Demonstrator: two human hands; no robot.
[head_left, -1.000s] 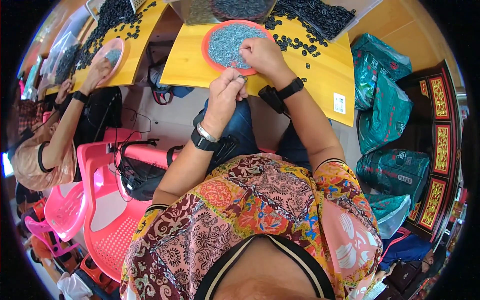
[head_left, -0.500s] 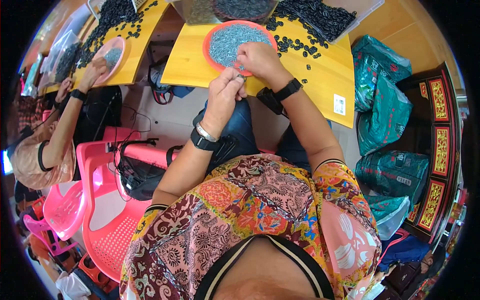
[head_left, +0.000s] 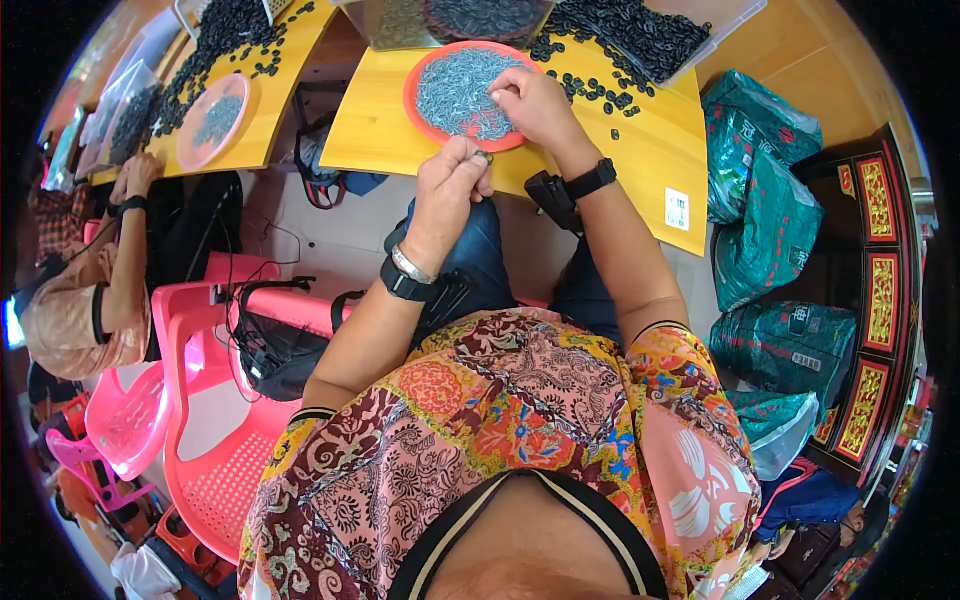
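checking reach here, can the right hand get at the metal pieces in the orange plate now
Probably yes: the right hand is over the orange plate, the metal pieces lie largely uncovered, and the left hand is at the near rim.

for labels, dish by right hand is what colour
The dish is orange-red, clearest in head view.

Pink chairs (head_left: 215, 490) stand left, green bags (head_left: 770, 240) beside a dark cabinet (head_left: 882, 300).
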